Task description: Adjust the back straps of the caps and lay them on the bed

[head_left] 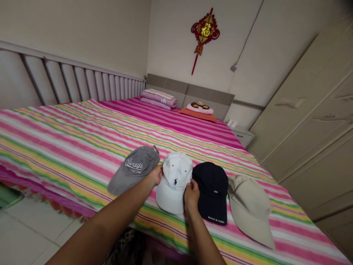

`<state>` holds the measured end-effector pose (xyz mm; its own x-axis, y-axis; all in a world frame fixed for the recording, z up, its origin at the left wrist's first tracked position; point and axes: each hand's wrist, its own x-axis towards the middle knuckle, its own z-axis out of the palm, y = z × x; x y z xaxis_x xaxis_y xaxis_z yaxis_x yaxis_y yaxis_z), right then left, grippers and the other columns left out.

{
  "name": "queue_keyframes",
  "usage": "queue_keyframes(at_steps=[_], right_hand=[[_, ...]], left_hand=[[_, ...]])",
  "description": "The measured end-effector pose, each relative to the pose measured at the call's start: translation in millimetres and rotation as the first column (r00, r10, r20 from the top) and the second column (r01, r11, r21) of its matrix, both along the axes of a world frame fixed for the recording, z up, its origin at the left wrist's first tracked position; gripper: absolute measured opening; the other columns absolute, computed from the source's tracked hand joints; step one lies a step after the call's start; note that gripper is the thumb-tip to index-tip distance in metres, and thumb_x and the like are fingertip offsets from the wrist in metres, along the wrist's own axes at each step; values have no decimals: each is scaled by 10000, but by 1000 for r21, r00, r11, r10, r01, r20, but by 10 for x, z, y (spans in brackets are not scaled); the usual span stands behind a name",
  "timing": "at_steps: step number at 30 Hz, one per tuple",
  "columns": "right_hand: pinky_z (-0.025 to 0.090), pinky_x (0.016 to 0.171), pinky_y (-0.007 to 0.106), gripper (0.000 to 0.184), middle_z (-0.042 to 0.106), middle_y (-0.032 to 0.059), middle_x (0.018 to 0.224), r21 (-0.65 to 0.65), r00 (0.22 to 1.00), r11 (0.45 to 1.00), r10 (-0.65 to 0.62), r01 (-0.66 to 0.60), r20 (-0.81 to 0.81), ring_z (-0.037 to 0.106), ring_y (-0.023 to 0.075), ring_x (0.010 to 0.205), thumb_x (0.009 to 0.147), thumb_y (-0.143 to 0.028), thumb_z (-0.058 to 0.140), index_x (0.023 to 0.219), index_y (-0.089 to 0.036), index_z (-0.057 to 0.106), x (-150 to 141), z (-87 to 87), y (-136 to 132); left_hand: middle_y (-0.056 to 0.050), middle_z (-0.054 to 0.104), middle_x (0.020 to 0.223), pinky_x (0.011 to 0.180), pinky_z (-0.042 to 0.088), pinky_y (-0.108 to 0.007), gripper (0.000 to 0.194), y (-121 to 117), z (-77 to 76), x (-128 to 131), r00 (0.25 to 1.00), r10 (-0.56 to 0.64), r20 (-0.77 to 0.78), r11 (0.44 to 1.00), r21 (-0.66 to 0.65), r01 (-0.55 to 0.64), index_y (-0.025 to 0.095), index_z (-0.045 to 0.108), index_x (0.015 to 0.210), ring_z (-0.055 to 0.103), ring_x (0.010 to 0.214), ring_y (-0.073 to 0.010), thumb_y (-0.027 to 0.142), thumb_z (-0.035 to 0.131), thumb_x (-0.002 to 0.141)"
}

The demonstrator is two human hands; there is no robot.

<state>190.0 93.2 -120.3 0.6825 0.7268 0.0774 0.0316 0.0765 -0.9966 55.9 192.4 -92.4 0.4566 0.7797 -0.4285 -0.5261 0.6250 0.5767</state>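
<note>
Clamping white cap [177, 180] with left fingers [160, 171] and right fingers [194, 184], near front edge of bed [82, 143]; along far edge, headboard [190, 94].

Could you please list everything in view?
grey cap: 1, grey, leftmost
white cap: 1, white, second from left
black cap: 1, black, third from left
beige cap: 1, beige, rightmost
sheet: 1, multicoloured, under caps
magenta sheet: 1, magenta, beyond
headboard: 1, grey, back
bedding: 2 piles, purple and pink, by headboard
ornament: 1, red-gold, wall
cord: 1, grey, wall
nightstand: 1, white, bedside
wardrobe: 1, cream, right
railing: 1, whitish, left
green object: 1, green, left edge
left hand: 1, bare, touching white cap
right hand: 1, bare, touching white cap
</note>
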Motion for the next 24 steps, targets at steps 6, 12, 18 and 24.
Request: queue_keyframes(at_steps=[6, 12, 18, 24], right_hand=[[281, 950, 375, 349, 556, 145, 1103, 16, 983, 999, -51, 49, 179, 451, 252, 1088, 697, -301, 480, 1004, -144, 537, -161, 57, -200], [267, 966, 407, 384, 492, 188, 1154, 6, 950, 1000, -27, 27, 311, 406, 268, 1120, 757, -343, 447, 1065, -118, 499, -249, 62, -427], [201, 1006, 444, 488, 363, 206, 1311, 2, 864, 999, 30, -35, 502, 290, 283, 1230, 766, -396, 494, 1153, -100, 462, -361, -31, -665], [289, 939, 476, 434, 498, 190, 1200, 28, 785, 997, 37, -69, 619, 411, 310, 1134, 722, -390, 580, 1079, -150, 530, -296, -225, -1034]], left_hand=[[-85, 695, 776, 804, 469, -386, 278, -37, 55, -32, 1000, -5, 18, 1000, -19, 5, 110, 592, 976, 649, 782, -228, 260, 484, 769], [-92, 694, 786, 784, 472, -364, 310, -83, 64, -6, 1000, 13, 22, 1000, 25, -14, 102, 603, 960, 644, 773, -233, 281, 608, 707], [-100, 685, 692, 701, 490, -372, 303, -14, 58, 70, 996, 14, -87, 1000, 15, -13, 87, 624, 847, 638, 698, -251, 307, 671, 643], [-11, 633, 580, 637, 469, -273, 210, -199, 41, -27, 953, 225, -204, 969, 145, -198, 142, 591, 842, 603, 594, -169, 261, 630, 673]])
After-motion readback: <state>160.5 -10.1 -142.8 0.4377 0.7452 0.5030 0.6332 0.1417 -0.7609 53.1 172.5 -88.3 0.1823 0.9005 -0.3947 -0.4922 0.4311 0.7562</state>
